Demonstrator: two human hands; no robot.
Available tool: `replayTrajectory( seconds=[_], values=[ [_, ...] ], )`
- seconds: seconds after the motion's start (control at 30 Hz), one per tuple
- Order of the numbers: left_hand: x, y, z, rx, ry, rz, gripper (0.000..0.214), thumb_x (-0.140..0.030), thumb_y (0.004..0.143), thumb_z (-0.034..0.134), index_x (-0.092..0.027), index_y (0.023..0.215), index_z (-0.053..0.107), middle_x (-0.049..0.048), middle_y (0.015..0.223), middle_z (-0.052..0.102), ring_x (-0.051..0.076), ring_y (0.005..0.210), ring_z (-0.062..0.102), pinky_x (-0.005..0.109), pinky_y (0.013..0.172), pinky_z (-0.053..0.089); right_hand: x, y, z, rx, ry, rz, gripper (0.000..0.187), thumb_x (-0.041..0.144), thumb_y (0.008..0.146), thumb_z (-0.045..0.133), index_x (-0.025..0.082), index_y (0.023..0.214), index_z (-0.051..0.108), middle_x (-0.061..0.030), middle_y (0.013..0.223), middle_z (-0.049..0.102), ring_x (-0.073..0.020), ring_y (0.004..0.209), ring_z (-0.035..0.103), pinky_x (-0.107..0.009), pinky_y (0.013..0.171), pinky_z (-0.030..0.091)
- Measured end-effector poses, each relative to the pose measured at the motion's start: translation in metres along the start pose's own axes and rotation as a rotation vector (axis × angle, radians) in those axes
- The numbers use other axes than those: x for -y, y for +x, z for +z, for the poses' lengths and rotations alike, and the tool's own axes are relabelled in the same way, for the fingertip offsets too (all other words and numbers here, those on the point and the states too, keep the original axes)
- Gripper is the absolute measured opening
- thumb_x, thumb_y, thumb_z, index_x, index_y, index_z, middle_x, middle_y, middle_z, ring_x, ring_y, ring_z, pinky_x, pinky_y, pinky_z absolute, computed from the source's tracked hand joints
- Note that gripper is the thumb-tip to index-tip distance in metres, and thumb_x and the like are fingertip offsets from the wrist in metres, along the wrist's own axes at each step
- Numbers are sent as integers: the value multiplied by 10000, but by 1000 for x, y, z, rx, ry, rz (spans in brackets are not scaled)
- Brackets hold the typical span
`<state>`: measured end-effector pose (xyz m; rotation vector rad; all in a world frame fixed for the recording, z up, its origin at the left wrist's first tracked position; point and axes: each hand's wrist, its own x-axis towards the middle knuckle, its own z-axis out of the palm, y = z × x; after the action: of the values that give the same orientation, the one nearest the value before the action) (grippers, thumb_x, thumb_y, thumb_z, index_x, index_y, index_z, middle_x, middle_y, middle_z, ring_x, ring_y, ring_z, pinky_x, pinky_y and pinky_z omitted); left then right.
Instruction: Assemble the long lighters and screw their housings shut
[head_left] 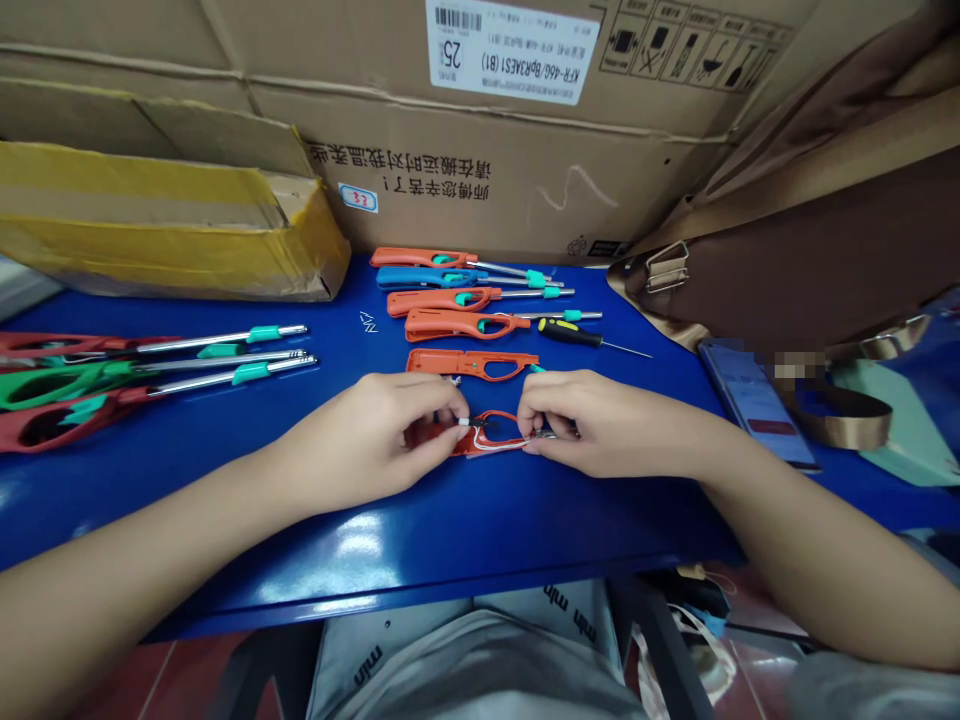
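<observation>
An opened orange lighter handle half [504,446] lies on the blue table between my hands, with a thin white wire running along its lower edge. My left hand [394,425] covers its rear end and pinches a small white part [464,421] over it. At its front end, my right hand [585,420] has thumb and forefinger closed on the handle's tip, where a bit of metal shows under the fingers. Just beyond lies the other orange shell half [465,363], hollow side up. A teal tip [537,369] shows near its front, partly hidden.
Several long-nosed lighters [450,300] lie in a row farther back, beside a black and yellow screwdriver [570,331] and small screws [367,322]. More lighters [135,380] lie left. Cardboard boxes [525,150] stand behind; a phone [757,400] and brown bag [817,260] are right.
</observation>
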<state>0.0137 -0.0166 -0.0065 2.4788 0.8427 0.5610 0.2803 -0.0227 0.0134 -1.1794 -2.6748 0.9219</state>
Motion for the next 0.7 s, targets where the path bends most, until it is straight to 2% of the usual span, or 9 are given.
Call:
replayTrajectory(
  seconds=[0.23,0.4,0.5,0.6,0.7],
  values=[
    [1,-2,3,15,1,-14,113,-260,979,598,-189,966,684,-17,769,671,110,668,622,211,599,460,-1,-1,-2,14,27,25,56,131,913,628,168,948,652,-5,906,614,-95,647,501,-248,614,397],
    [3,0,3,13,-6,-40,153,-288,1002,568,-191,984,684,-3,812,707,124,709,658,221,627,480,1,-2,-3,23,10,-54,142,83,939,556,180,911,655,-27,960,632,-128,753,538,-270,679,401],
    [4,1,3,10,-21,-58,176,-318,1008,566,-192,977,684,-9,797,707,121,690,652,226,631,479,1,-3,-2,25,-11,-55,35,161,944,605,185,949,630,-33,986,624,-145,789,537,-285,700,399],
    [4,2,3,3,-20,-53,178,-321,1010,569,-190,968,683,-15,790,705,116,685,649,227,640,476,1,-5,1,33,-25,-28,96,223,921,671,195,972,594,-24,1010,613,-149,813,537,-286,718,395],
    [4,2,3,-1,-19,-41,166,-309,1006,579,-186,967,684,-18,787,705,113,681,649,225,642,476,3,-4,4,33,-43,-6,92,242,949,649,199,963,570,-14,1012,603,-153,859,546,-282,730,392]
  ],
)
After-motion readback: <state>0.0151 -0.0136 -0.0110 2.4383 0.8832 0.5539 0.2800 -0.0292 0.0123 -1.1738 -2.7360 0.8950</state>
